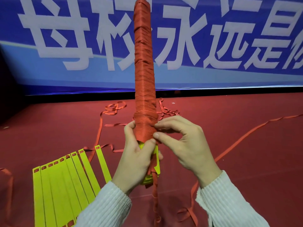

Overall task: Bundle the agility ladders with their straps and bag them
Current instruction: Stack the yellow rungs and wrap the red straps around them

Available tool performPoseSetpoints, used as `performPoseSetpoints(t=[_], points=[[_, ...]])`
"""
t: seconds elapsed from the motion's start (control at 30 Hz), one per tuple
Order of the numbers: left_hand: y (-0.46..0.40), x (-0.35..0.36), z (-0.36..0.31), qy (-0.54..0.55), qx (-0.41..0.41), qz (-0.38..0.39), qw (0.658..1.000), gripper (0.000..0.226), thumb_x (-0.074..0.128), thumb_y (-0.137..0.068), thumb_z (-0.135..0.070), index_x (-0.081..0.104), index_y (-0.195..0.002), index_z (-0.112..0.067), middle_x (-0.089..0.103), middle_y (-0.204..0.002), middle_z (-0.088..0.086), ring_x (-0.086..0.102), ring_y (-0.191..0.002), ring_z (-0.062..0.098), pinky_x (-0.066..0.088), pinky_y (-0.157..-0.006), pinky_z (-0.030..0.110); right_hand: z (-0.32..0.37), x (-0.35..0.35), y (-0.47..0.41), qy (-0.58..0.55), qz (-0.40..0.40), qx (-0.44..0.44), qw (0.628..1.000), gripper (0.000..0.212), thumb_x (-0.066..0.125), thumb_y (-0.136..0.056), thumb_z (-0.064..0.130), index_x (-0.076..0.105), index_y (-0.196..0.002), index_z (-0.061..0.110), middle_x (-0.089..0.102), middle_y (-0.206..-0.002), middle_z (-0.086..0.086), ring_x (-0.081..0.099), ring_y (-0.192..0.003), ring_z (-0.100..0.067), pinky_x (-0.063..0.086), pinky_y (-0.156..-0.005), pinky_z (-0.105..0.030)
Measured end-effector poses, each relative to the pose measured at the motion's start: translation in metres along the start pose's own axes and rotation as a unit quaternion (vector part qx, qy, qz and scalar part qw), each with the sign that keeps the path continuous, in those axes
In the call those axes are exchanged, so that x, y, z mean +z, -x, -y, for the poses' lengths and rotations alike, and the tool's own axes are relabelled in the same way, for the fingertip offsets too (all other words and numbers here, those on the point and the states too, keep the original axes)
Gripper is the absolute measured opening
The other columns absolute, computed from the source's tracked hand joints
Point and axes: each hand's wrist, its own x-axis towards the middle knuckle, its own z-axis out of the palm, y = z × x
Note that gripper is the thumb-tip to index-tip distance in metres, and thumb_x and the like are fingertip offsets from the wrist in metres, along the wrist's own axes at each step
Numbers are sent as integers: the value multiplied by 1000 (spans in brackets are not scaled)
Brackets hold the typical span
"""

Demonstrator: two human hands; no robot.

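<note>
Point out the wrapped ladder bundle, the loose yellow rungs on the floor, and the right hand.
wrapped ladder bundle point(144, 76): head view, middle of the red strap winding.
loose yellow rungs point(65, 182): head view, centre of the fanned slats.
right hand point(185, 145): head view, back of the hand.

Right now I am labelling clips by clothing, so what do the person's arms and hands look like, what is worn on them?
Both arms wear long sleeves of a white, ribbed knit, the left sleeve and the right sleeve ending at the wrists. The left hand and right hand are bare: no gloves, and no rings, watch or markings show from the head view.
</note>
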Motion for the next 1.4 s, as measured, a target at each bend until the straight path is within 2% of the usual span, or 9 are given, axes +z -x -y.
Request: performPoseSetpoints(t=[0.17, 0.3, 0.47, 0.63, 0.73, 0.87, 1.03, 1.2, 1.4], points=[[-1, -4, -1, -58, 5, 12, 998, 41, 58, -93, -15, 35, -121, -35, 66, -80, 25, 62, -52, 17, 47, -49, 26, -7, -1, -1, 6, 31, 42, 999, 6, 78, -84, 18, 77, -89, 21, 68, -89, 7, 66, -84, -17, 52, -75, -30], [1, -5, -3, -84, -3, 47, 995, 46, 54, -99, 1, 37, -126, -32, 68, -78, 17, 61, -53, 14, 46, -51, 24, -12, -9, -2, 32, 88, 84, 992, 12, 75, -90, 14, 70, -86, 24, 66, -86, 6, 62, -78, -12, 48, -72, -29], [-2, -4, -2, -12, -37, 29, 999, 51, 55, -81, -14, 40, -127, -31, 74, -79, 12, 67, -65, 24, 50, -56, 31, -11, -4, 3, -68, 40, 132, 988, 12, 75, -90, 6, 76, -90, 17, 74, -81, 8, 68, -74, -3, 51, -73, -18], [-2, 3, -2, 26, -60, 5, 998, 46, 53, -79, -22, 39, -121, -32, 67, -63, 5, 60, -62, 29, 47, -49, 31, -12, 1, 6, 3, -12, 52, 999, 9, 82, -86, 10, 80, -89, 19, 74, -82, 10, 70, -78, -8, 55, -72, -26], [-1, 1, 2, -10, -50, -4, 999, 35, 59, -100, -17, 38, -120, -36, 68, -67, 8, 63, -62, 28, 50, -50, 34, -14, 1, 6, 86, 15, 13, 996, 4, 76, -89, 23, 77, -92, 25, 70, -86, 12, 68, -82, -10, 56, -73, -35], [-1, -4, 4, -27, -39, -6, 999, 37, 59, -102, -11, 40, -121, -36, 70, -74, 4, 68, -64, 25, 55, -55, 37, -10, 4, 3, 191, 54, -32, 980, 3, 61, -90, 32, 62, -90, 29, 59, -84, 14, 57, -76, -8, 52, -69, -39], [-2, -1, 8, -7, -37, 8, 999, 46, 60, -82, -23, 44, -125, -29, 71, -82, -4, 70, -68, 26, 56, -57, 37, -8, -5, 1, 57, 138, 143, 978, 6, 56, -85, 31, 57, -81, 26, 52, -66, 13, 46, -58, -8, 41, -60, -38], [-2, 5, 13, -1, -67, 31, 997, 46, 62, -87, -23, 45, -129, -23, 67, -79, -7, 71, -70, 25, 55, -54, 34, 2, -10, -1, -113, 141, 266, 947, 25, 53, -91, 13, 51, -68, 21, 41, -53, 15, 34, -48, -3, 30, -48, -19], [-9, 10, 22, -109, -39, 5, 993, 53, 65, -96, -22, 35, -139, -36, 70, -82, -4, 69, -68, 30, 54, -62, 47, 0, -9, 1, -178, 110, 396, 894, 32, 49, -93, 12, 45, -64, 25, 27, -54, 8, 16, -46, -9, 18, -39, -20]])
